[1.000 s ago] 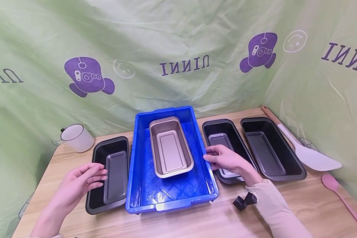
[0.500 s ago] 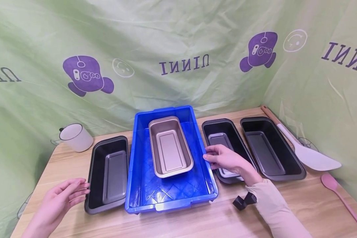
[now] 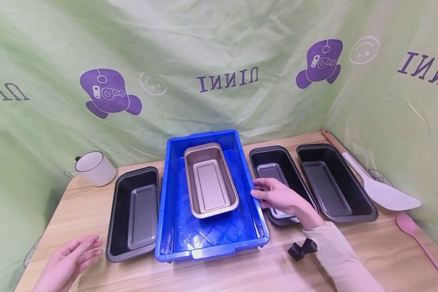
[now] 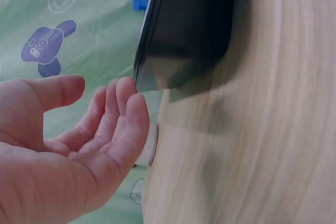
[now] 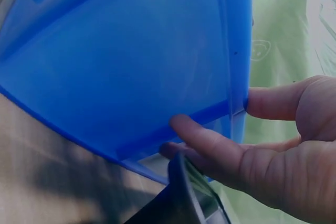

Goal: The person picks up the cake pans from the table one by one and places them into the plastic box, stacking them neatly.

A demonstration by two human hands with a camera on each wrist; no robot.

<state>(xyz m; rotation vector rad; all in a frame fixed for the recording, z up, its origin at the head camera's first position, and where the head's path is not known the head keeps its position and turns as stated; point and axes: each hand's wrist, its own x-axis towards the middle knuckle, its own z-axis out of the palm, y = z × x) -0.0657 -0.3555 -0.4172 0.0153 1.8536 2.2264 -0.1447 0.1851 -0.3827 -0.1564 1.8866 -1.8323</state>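
Note:
My left hand point(image 3: 70, 261) is off the front left of a dark loaf pan point(image 3: 142, 215), with loosely bent fingers and nothing held. In the left wrist view its fingertips appear beside the dark pan's point(image 4: 184, 30) corner; contact cannot be told. My right hand point(image 3: 282, 198) touches the right rim of the blue tray point(image 3: 204, 253), reaching over another dark pan point(image 3: 292, 162). In the right wrist view the thumb of this hand point(image 5: 283, 145) rests at the tray's point(image 5: 131, 61) rim, with extended fingers by its outer wall. A gold loaf pan point(image 3: 209, 184) lies inside the tray.
A white mug point(image 3: 95, 169) stands at the back left. On the right are a third dark pan point(image 3: 326, 184), a white spatula point(image 3: 387, 194) with a wooden handle, and a pink spoon point(image 3: 406, 225). Green cloth point(image 3: 222, 36) hangs behind the wooden table point(image 3: 131, 278).
My left hand has moved from over the left dark pan down and to the left, off the pan. My right hand has stayed at the tray's rim.

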